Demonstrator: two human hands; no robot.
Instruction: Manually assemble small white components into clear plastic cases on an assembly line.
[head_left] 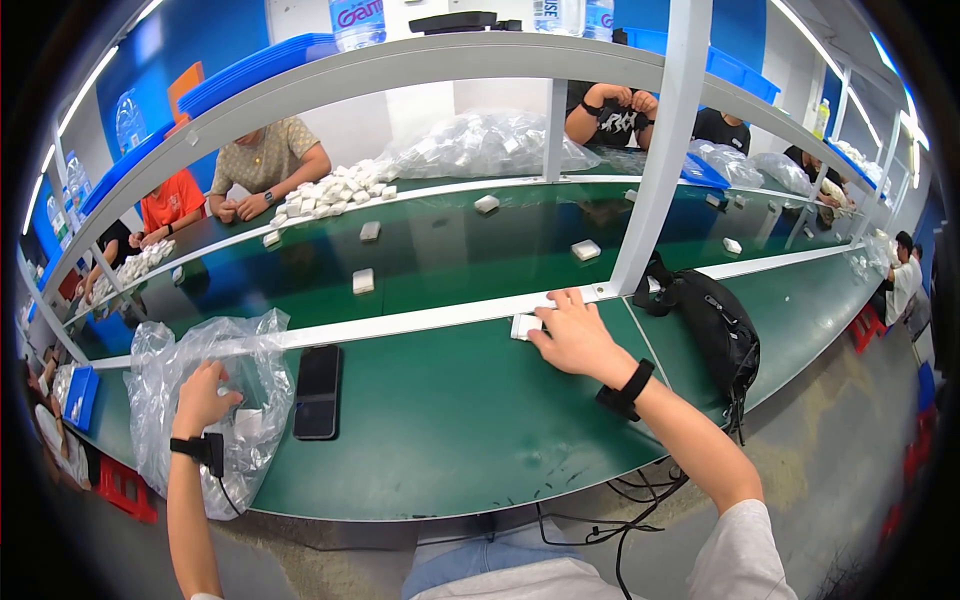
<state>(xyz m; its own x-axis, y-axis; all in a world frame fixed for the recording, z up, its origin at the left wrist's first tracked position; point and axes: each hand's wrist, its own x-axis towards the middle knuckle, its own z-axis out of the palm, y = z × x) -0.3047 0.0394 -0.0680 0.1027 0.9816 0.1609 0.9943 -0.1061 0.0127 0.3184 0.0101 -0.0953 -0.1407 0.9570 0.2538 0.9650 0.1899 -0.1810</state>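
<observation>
Green bench, black phone, clear plastic bag, black bag, small white box

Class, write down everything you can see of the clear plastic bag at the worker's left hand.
The clear plastic bag is thin, crinkled film, glossy with glare. It stands slumped and open-topped at the green bench's front left edge, beside a black phone. Small whitish pieces show dimly inside. The left hand reaches into its mouth.

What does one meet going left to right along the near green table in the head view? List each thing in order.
Blue tray → clear plastic bag with the left hand in it → black phone → small white box under the right hand → black bag.
</observation>
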